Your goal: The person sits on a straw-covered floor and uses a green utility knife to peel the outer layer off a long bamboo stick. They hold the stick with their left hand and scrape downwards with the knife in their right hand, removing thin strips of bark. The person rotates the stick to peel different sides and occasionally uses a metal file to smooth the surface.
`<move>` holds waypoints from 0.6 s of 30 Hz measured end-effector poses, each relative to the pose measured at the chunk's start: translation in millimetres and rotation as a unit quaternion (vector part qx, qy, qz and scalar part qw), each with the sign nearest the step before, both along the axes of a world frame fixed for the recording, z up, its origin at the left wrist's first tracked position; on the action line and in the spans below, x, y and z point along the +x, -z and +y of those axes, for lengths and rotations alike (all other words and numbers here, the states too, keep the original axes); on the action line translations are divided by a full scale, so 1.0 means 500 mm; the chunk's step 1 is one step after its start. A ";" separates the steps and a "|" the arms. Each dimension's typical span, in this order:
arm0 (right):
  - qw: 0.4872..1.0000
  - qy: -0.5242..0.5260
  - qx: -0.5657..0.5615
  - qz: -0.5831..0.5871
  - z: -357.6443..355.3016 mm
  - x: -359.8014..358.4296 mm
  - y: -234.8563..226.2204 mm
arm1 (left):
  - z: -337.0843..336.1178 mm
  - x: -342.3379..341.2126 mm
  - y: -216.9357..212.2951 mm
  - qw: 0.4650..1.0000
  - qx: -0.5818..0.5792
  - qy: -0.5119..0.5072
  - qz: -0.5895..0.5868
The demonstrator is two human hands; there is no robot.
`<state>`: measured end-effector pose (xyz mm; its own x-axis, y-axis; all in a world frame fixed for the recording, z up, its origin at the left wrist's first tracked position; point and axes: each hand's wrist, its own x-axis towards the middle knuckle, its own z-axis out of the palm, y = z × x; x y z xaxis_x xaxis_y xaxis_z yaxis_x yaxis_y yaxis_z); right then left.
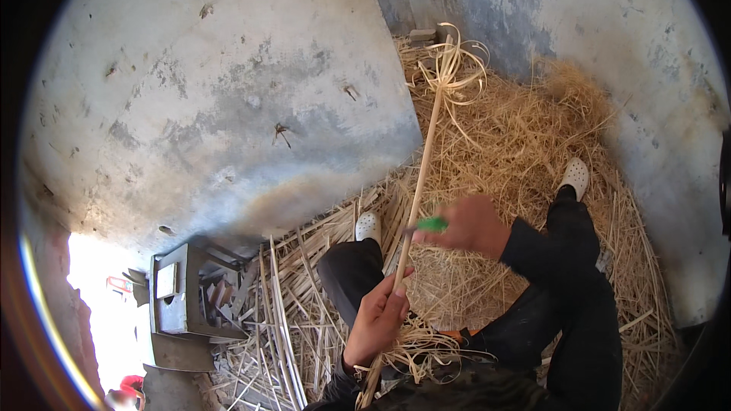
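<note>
A long pale stick (423,171) runs slantwise from my lap to the far straw, with a tuft of thin curled shavings (452,70) at its far end. My left hand (378,318) is wrapped round the near part of this stick. In my right hand (475,226) is a small knife with a green handle (432,224). Its short dark blade lies across the stick, at about mid-length; the blade's edge is too small to make out. More curled shavings (422,350) lie on my lap.
My legs are spread either side, with white clogs (575,178) on my feet. Dry straw and fine shavings (510,129) cover the floor. Split strips (283,327) lie at the left, beside a grey metal box (177,289). Stained walls (228,91) stand close; bright light enters lower left.
</note>
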<state>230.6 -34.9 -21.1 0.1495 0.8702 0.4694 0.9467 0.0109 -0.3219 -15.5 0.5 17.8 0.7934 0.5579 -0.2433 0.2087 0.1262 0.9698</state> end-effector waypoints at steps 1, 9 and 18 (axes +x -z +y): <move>0.999 -0.031 -0.004 -0.006 -0.008 -0.024 0.000 | -0.003 0.003 -0.009 1.000 -0.005 -0.003 0.004; 0.999 0.040 0.020 0.013 0.029 0.042 0.001 | -0.004 -0.009 0.000 1.000 0.001 -0.014 0.001; 0.987 0.157 -0.007 0.019 0.042 0.131 0.009 | -0.023 -0.032 0.000 0.999 -0.039 0.018 0.000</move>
<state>295.9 -14.1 -25.4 0.4307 0.7845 0.4462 0.8897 -0.2859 -0.3560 -31.7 -11.0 17.9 0.8120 0.5089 -0.2858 0.2148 0.1948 0.9570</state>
